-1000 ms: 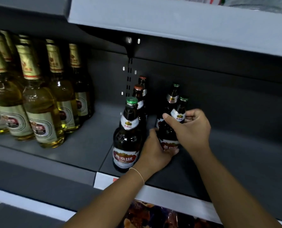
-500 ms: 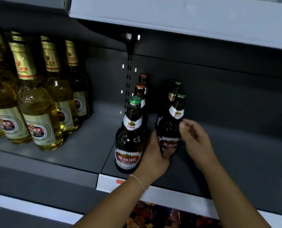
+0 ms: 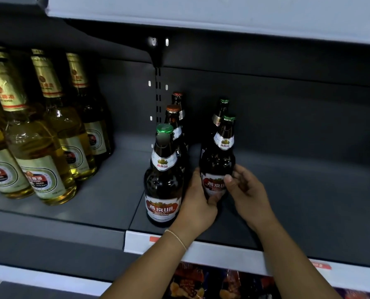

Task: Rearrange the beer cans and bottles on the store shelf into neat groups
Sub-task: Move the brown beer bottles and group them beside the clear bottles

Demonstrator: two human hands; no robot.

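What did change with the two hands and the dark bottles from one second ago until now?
The right hand slid down from the neck of the front right dark bottle to its lower label, where the thumb now presses. The left hand stayed cupped around that bottle's base. The front left dark bottle, the dark bottles behind and the pale bottles on the left did not move.

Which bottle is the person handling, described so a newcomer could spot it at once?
On the dark shelf, right of the pale yellow bottles, stands a small cluster of dark bottles. The one handled is the front right bottle, with a green cap. Unlike its neighbours, both the left hand and right hand grip its lower label.
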